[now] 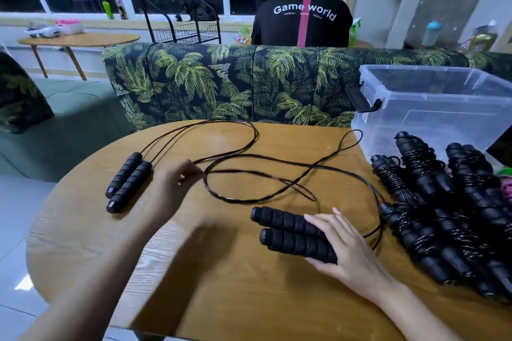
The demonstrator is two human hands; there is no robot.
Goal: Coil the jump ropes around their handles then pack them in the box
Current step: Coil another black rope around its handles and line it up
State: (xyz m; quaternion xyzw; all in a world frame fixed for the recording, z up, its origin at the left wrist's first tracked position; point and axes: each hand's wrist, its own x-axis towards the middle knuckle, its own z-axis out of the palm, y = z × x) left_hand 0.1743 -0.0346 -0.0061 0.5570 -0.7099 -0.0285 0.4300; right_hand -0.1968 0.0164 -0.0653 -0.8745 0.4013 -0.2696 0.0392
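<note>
My right hand [343, 246] grips a pair of black foam handles [288, 232] lying side by side on the wooden table [221, 285]. Their thin black rope [249, 196] loops loosely across the table's middle. My left hand [177, 185] pinches that rope near its loop. A second pair of black handles [128, 181] lies at the left, its rope [210, 126] curving toward the table's far edge. Several coiled jump ropes [448, 213] are piled at the right. A clear plastic box [432, 108] stands open at the far right.
A leaf-patterned sofa back [221, 83] runs behind the table. A person in a black top [302, 19] sits beyond it, back turned. A small wooden table [77, 40] and a wire rack [185, 30] stand near the windows.
</note>
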